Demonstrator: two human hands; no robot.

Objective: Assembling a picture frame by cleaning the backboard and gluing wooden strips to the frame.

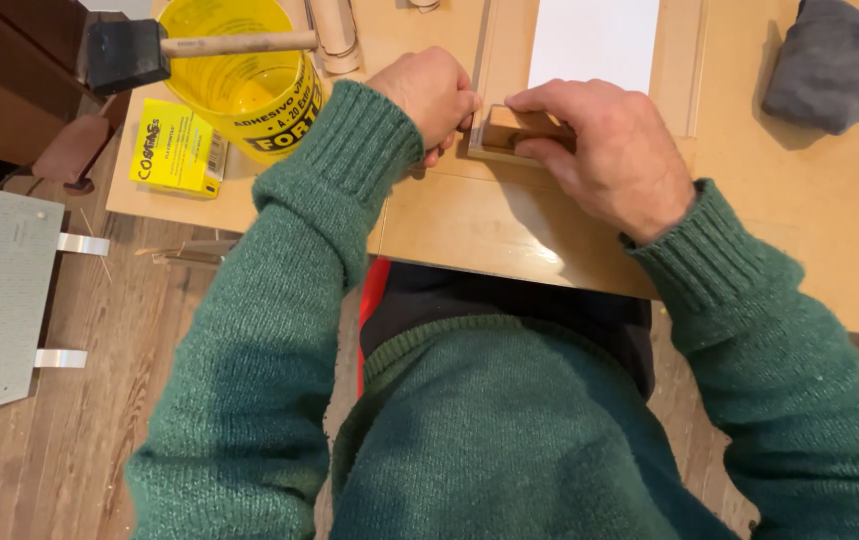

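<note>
Right hand (604,145) in closed grip over small wooden block (514,128), at near corner of wooden frame (677,70) on surface (469,220); left hand (429,95) curled shut, fingertips touching block's left end; yellow tub (249,85) left of grip; grey cloth (827,62) well right.

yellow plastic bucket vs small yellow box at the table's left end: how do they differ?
The yellow plastic bucket is round, open-topped and translucent; the small yellow cardboard box is flat, rectangular, closed and opaque. The bucket is much larger than the box. A foam brush with a wooden handle lies across the bucket's rim; nothing rests on the box. Both are yellow with dark print and sit on the wooden table.
</note>
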